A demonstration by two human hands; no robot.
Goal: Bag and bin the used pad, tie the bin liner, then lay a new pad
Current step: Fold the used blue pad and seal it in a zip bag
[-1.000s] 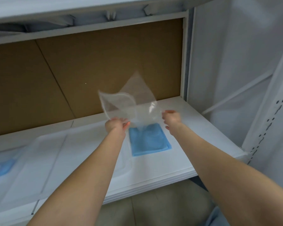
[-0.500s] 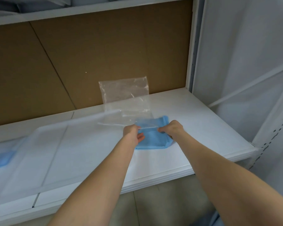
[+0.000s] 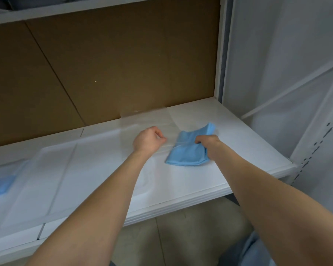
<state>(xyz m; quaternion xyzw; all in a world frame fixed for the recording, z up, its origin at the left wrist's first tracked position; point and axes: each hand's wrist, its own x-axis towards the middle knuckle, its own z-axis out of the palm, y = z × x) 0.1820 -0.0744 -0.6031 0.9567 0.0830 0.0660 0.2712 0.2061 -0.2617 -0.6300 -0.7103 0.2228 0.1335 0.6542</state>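
You are at the bagging step: your right hand [image 3: 207, 144] grips the folded blue pad [image 3: 188, 150], your left hand [image 3: 148, 140] pinches the clear bag [image 3: 152, 120] on the shelf [image 3: 238, 150], and binning, tying and the new pad remain.

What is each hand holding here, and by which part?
The right hand grips the folded blue pad at its right edge. The left hand pinches the clear plastic bag at its near edge.

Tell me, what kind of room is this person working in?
Probably a storage or supply area, though that is a guess. The hands work at a white shelf with a brown cardboard-like back panel, and a perforated metal upright stands at the right, like shelving racks.
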